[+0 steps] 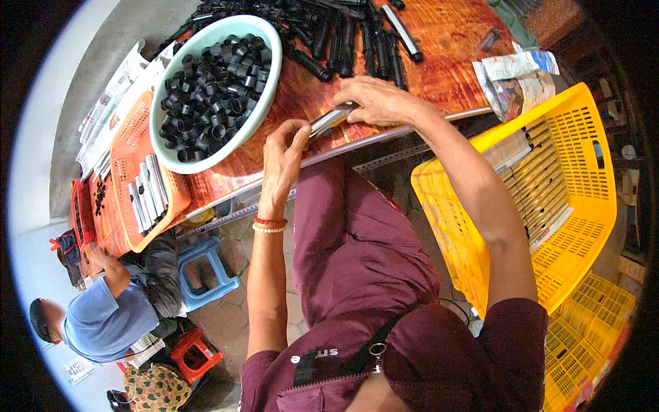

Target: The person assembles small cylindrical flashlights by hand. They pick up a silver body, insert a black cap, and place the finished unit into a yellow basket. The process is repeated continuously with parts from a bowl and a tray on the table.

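A short shiny metal tube (329, 121) is held level between my two hands, over the near edge of the table. My left hand (284, 152) is closed around its left end, thumb along the top. At the other end, the bent fingers of my right hand (376, 101) grip it near a dark end piece, partly hidden by the fingers. Left of my hands stands a pale green basin (273, 89) full of small black plastic rings (226, 86). Beyond my right hand lie several black tubes (347, 44) in a loose pile, with one silver-and-black tube (401, 31) among them.
At right, a yellow crate (446, 226) holds rows of metal tubes (535, 178). An orange basket (180, 196) with silver tubes stands left. Crumpled printed wrapping (515, 79) lies on the table (449, 82). A co-worker in blue (113, 316) sits lower left, by a blue stool (195, 299).
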The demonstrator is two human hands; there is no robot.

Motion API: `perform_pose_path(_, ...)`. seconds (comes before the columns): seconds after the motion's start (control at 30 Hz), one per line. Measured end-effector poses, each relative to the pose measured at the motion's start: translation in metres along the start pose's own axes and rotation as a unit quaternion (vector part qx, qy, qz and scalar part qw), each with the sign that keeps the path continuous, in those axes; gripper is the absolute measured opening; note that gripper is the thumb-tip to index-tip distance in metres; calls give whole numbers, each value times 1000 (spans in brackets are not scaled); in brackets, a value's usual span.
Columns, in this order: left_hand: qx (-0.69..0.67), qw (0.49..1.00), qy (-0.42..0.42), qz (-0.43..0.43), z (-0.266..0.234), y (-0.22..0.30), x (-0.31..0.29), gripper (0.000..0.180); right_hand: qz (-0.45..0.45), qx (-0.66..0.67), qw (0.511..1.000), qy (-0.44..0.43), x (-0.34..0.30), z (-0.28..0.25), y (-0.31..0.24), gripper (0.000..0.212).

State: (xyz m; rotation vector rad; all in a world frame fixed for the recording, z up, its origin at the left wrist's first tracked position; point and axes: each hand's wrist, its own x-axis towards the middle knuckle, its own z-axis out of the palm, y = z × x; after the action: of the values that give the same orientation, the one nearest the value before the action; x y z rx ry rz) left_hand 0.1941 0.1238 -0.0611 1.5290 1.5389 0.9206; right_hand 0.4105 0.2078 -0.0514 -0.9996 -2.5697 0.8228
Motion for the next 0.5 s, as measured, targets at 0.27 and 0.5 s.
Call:
perform_pose_path(0.27, -238, 969, -31, -60, -10, 1, -7, 33, -19, 73, 996, -45, 1, -14, -11, 21)
perform_pose_path(0.5, -417, 908, 23, -18, -1, 2, -33, 56, -37, 217, 971, -96, -2, -23, -41, 39)
